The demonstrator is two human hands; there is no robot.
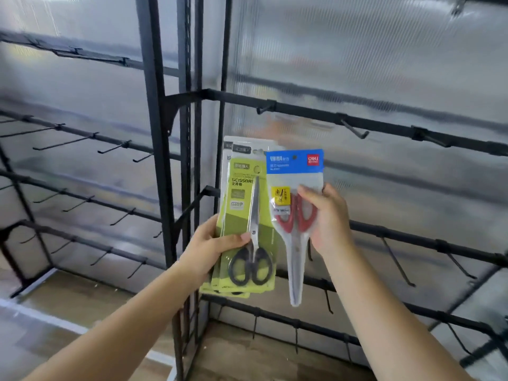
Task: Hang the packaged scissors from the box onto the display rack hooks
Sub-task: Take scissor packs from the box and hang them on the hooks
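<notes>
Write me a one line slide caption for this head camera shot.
Left hand holds green scissor packs, right hand a blue-topped red-handled pack, before empty black rack hooks.

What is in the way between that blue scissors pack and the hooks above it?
Nothing visible. The right hand holds the blue scissors pack just below the rail, and the nearest hook up and to the right is bare, with open space between. The green packs sit aside in the left hand.
</notes>
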